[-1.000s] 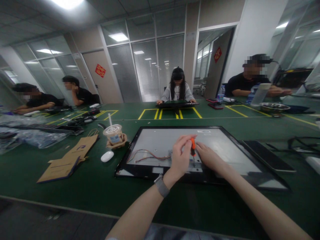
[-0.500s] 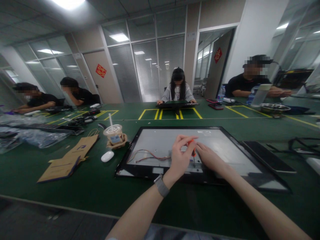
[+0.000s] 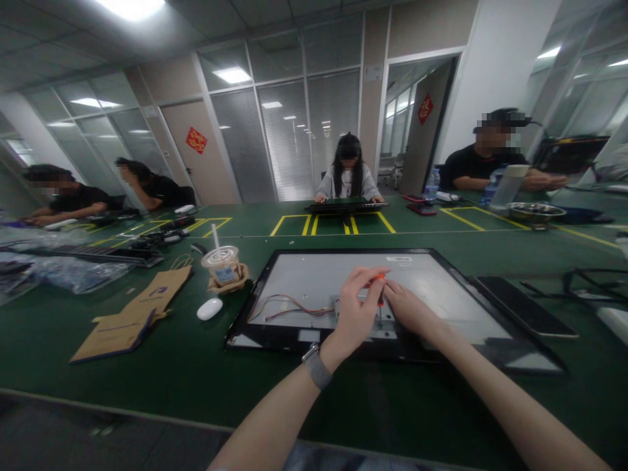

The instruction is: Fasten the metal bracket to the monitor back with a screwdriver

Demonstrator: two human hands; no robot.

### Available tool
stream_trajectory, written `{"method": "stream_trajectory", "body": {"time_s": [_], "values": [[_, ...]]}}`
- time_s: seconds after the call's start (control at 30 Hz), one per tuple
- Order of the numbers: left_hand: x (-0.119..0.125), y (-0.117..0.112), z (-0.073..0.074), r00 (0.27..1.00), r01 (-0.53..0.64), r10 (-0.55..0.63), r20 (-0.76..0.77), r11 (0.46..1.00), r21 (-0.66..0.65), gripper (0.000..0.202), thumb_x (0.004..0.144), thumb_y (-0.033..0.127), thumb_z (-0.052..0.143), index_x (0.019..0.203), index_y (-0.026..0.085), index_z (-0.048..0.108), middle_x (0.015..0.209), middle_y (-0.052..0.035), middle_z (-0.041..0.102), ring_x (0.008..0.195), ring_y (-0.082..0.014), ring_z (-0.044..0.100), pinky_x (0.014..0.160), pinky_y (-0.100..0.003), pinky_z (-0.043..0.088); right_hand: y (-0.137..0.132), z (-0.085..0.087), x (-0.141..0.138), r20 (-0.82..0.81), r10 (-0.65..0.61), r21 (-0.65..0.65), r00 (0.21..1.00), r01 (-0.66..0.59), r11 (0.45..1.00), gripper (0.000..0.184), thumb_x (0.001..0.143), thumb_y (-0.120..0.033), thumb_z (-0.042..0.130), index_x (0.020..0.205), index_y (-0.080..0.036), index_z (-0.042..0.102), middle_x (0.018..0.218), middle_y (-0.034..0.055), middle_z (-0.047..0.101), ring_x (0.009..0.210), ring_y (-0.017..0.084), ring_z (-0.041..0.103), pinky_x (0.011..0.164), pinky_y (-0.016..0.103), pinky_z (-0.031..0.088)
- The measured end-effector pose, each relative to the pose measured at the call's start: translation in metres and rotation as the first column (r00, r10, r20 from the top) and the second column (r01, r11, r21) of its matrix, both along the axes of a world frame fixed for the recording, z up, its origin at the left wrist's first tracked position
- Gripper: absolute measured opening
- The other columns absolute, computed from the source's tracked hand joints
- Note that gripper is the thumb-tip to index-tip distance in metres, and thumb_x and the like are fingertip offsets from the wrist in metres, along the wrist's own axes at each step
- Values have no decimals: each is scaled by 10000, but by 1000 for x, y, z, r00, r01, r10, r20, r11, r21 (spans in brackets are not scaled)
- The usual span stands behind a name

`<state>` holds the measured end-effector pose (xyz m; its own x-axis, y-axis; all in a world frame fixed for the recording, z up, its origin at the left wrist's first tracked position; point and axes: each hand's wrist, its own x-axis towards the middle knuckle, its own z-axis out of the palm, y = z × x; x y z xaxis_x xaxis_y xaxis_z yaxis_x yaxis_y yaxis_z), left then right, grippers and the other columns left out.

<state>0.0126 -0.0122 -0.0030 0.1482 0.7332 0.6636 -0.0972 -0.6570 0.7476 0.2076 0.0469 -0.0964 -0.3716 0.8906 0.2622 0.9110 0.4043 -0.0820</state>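
Note:
My left hand (image 3: 358, 304), a watch (image 3: 318, 367) on its wrist, pinches the orange-and-black handle of a screwdriver (image 3: 381, 294). The screwdriver stands nearly upright, its thin shaft reaching down to a metal bracket (image 3: 385, 327) on a large flat display panel (image 3: 304, 268). Close on the handle's right side is my right hand (image 3: 409, 307), fingers together and bent downward. Its fingertips are partly hidden, so what they grip cannot be made out. A bundle of thin wires (image 3: 294, 307) lies on the panel to the left of the bracket.
Left of the panel are a drink cup (image 3: 223, 265) in a cardboard holder, a white mouse (image 3: 209, 309) and a brown paper bag (image 3: 132, 314). A dark flat slab (image 3: 524, 306) lies to its right. Several people sit around the green table (image 3: 161, 386).
My left fingers have shifted slightly around the screwdriver handle, and more of its orange top shows. My right hand stays almost in place. The whole view has moved a little.

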Motion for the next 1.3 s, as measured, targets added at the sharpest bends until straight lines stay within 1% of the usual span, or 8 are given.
{"method": "stream_trajectory", "body": {"time_s": [0.13,0.2,0.3,0.57,0.83,0.93,1.1,1.3], "values": [[0,2,0,1000,-20,20,-7,999,30,220,973,214,554,1059,200,757,997,-66,673,925,-167,617,846,-289,517,-1,1,-1,10,0,-7,1000,0,1000,534,872,-25,395,1374,-134,542,1390,209,577,1288,279,551,1059,431,440],[0,3,-1,1000,-26,26,-6,999,37,218,970,206,556,1036,196,764,979,-65,671,915,-166,616,838,-285,514,-2,2,-2,17,-8,-10,1000,9,1000,526,878,-22,391,1372,-126,542,1384,214,581,1276,281,563,1055,428,445],[0,3,-2,999,-34,35,-9,999,41,219,971,209,555,1023,198,768,975,-64,665,911,-166,615,835,-286,511,-3,3,-2,18,-16,-4,1000,16,1000,531,871,-27,421,1372,-151,543,1369,193,596,1263,273,574,1054,412,445],[0,2,-1,999,-44,44,-24,999,8,249,994,260,518,1041,203,756,980,-71,649,894,-170,604,816,-290,516,-2,3,-3,22,-10,-12,1000,11,1000,532,850,-27,435,1352,-158,552,1377,187,587,1267,269,559,1055,404,435],[0,4,-5,998,-46,46,-34,999,2,239,1000,281,519,1065,202,736,992,-66,623,852,-154,591,774,-282,523,-2,3,-3,28,-4,7,1000,4,1000,519,858,-21,417,1339,-156,556,1353,186,601,1265,263,564,1054,410,434],[1,5,-5,999,-43,43,-30,999,15,236,1001,282,521,1059,201,735,999,-67,628,862,-155,593,793,-290,526,-2,3,-3,35,-14,5,999,14,1000,511,864,-18,395,1327,-156,563,1353,184,601,1269,251,563,1051,400,436],[0,4,-5,999,-36,37,-25,999,12,233,1000,270,523,1065,201,736,1003,-69,631,888,-160,599,816,-296,523,-1,2,-2,32,-6,8,999,6,1000,543,845,-29,418,1351,-182,544,1357,160,603,1253,245,571,1053,413,433],[0,4,-5,998,-47,47,-40,999,-3,235,996,261,519,1077,206,733,1013,-69,629,911,-169,600,841,-309,525,-1,2,-2,38,-1,5,999,1,1000,544,850,-24,412,1360,-159,544,1368,183,594,1256,258,567,1049,412,439]]}}
